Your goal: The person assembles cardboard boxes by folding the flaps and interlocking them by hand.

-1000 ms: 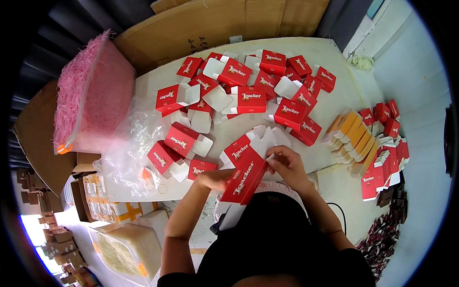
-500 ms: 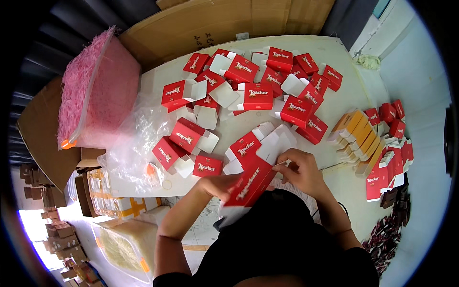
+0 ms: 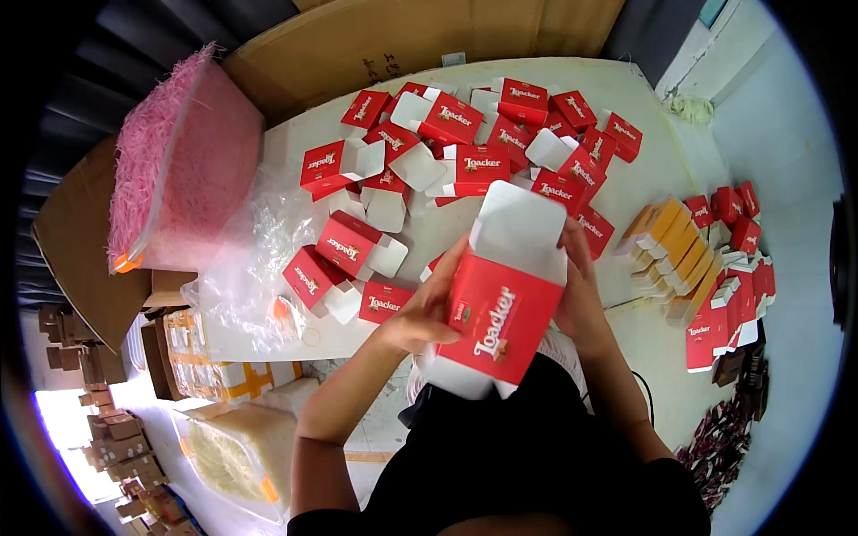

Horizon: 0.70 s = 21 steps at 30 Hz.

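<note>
Held up in front of my body is a red cardboard box (image 3: 508,308) with white flaps at both ends; the top flap stands up and the lower flaps hang toward my lap. My left hand (image 3: 427,308) grips its left side, with the thumb on the red front. On the right side, my right hand (image 3: 579,290) is wrapped round the edge, its fingers partly hidden behind the box. Beyond it, a heap of similar red boxes (image 3: 483,170), many with white flaps standing out, covers the middle of the table (image 3: 295,143).
A tub of pink shredded paper (image 3: 192,179) stands at the left beside clear plastic film (image 3: 259,259). At the right lie stacked yellow-edged flat cartons (image 3: 675,250) and more red boxes (image 3: 728,308). A large cardboard sheet (image 3: 429,40) borders the back.
The box has come up from a tilted, narrow shape and now faces me, squared out. My right hand has gone from pinching its edge to holding its side.
</note>
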Tool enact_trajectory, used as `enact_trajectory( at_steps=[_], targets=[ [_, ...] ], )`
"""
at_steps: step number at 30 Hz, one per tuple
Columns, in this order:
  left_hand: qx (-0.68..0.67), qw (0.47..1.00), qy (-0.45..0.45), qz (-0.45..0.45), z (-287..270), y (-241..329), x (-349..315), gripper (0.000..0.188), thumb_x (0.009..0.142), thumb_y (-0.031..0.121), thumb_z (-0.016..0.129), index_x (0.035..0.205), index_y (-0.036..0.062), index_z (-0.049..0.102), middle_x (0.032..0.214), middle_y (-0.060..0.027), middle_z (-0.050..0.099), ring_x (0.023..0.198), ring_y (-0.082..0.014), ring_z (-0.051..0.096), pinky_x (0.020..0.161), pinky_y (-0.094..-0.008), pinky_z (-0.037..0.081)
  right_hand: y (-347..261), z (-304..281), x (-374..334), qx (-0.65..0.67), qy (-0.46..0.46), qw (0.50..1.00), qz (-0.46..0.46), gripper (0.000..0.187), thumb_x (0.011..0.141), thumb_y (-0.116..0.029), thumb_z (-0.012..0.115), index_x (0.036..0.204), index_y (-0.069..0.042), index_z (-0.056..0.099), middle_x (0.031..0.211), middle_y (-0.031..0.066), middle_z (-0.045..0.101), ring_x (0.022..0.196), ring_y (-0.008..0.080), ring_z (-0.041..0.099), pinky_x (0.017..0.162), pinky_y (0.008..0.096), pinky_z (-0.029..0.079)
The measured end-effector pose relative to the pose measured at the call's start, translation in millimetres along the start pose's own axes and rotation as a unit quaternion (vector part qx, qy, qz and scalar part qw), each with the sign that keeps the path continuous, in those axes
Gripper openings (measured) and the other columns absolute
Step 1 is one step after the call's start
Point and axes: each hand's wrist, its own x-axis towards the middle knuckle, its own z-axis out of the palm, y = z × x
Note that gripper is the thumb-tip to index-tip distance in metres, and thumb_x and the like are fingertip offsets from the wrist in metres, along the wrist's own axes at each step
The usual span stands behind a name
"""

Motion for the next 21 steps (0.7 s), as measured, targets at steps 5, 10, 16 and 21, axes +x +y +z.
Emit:
enact_trajectory(
  at_steps=[5, 10, 16, 21],
  targets=[
    [0.159, 0.981, 0.064, 0.086, 24.3, 3.3, 8.1, 0.105, 0.07, 0.009, 0.072, 0.142, 0.0106, -0.004, 0.132, -0.0108, 0.039, 0.116, -0.0188, 0.044, 0.098, -0.0364, 0.035, 0.7, -2.6, -8.2, 0.096, -0.003, 0.971, 0.221, 0.052, 0.09, -0.041, 0.047, 0.127, -0.005, 0.037, 0.119, 0.01, 0.049, 0.109, 0.0176, 0.05, 0.088, 0.0367, 0.045],
    [0.322, 0.911, 0.07, 0.247, 37.1, 0.6, 24.7, 0.1, 0.076, 0.011, 0.071, 0.143, 0.0145, -0.003, 0.14, -0.0107, 0.028, 0.124, -0.0193, 0.034, 0.102, -0.0335, 0.029, -2.0, 30.2, 1.9, 0.044, 0.047, 0.992, 0.113, 0.06, 0.091, -0.054, 0.032, 0.124, -0.005, 0.042, 0.117, 0.0117, 0.051, 0.105, 0.0205, 0.053, 0.089, 0.0371, 0.043],
    [0.356, 0.908, 0.072, 0.208, 29.2, 6.8, 18.9, 0.051, 0.081, 0.01, 0.065, 0.126, 0.0064, 0.042, 0.121, -0.0084, 0.046, 0.11, -0.0157, 0.046, 0.093, -0.0288, 0.036, -8.1, 6.9, 5.1, 0.09, -0.047, 0.979, 0.176, 0.044, 0.087, -0.034, 0.053, 0.118, -0.004, 0.045, 0.107, 0.0087, 0.055, 0.097, 0.0185, 0.055, 0.084, 0.0343, 0.045],
    [0.346, 0.924, 0.074, 0.147, 20.7, 9.2, 9.2, 0.035, 0.083, 0.015, 0.062, 0.114, 0.0025, 0.05, 0.112, -0.0046, 0.05, 0.105, -0.0127, 0.045, 0.092, -0.0279, 0.034, -16.4, 15.7, -1.6, -0.203, -0.081, 0.966, 0.141, 0.05, 0.088, -0.024, 0.054, 0.131, -0.005, 0.036, 0.121, 0.0139, 0.049, 0.111, 0.0232, 0.049, 0.093, 0.0349, 0.039]
  ],
)
